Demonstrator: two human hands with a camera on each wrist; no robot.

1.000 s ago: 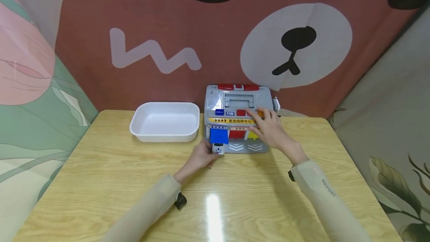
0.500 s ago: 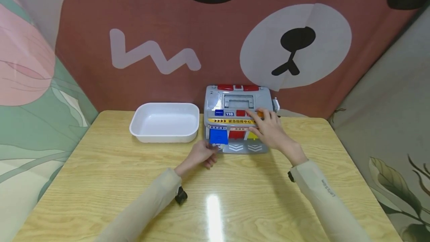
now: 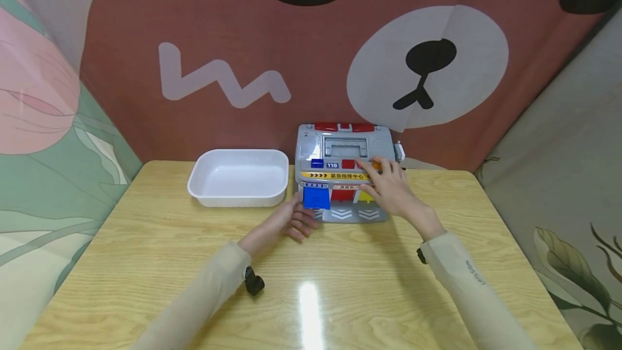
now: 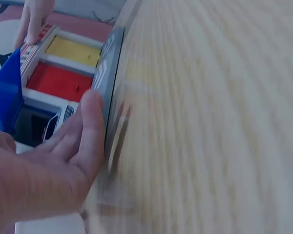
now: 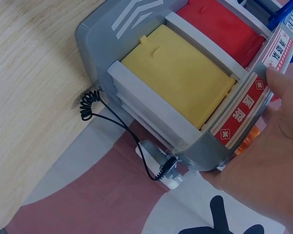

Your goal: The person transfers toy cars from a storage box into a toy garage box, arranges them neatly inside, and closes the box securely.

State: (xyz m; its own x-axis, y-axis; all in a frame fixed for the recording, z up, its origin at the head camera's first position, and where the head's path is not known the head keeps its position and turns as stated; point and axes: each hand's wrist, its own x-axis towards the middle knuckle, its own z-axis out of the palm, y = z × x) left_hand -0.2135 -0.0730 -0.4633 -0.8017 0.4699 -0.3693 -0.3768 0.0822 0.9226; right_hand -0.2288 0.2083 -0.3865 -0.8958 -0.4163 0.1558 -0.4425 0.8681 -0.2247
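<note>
A grey toy garage [image 3: 311,145] with blue, red and yellow doors stands at the table's back edge. Its blue door [image 4: 7,90] is raised, and part of a white toy car [image 4: 52,126] shows in the opening beneath. My left hand [image 3: 291,217] is at the garage's front left corner, fingers loosely extended before the opening; whether they touch the car cannot be told. My right hand [image 3: 394,188] rests on the upper front edge, fingers spread over the roof and thumb [image 5: 279,80] on the front sign. The red door [image 5: 222,29] and yellow door [image 5: 178,73] are down.
To the left of the garage stands a white plastic tub [image 3: 238,200]. On the garage's right side hangs a small white piece [image 5: 156,163] with a coiled black cord [image 5: 90,103]. A printed curtain [image 3: 218,128] rises behind the wooden table [image 3: 369,285].
My left hand first pinched the toy car at the blue door; the car went inward under it. Since then the hand has let go and drawn slightly left. My right hand has stayed still.
</note>
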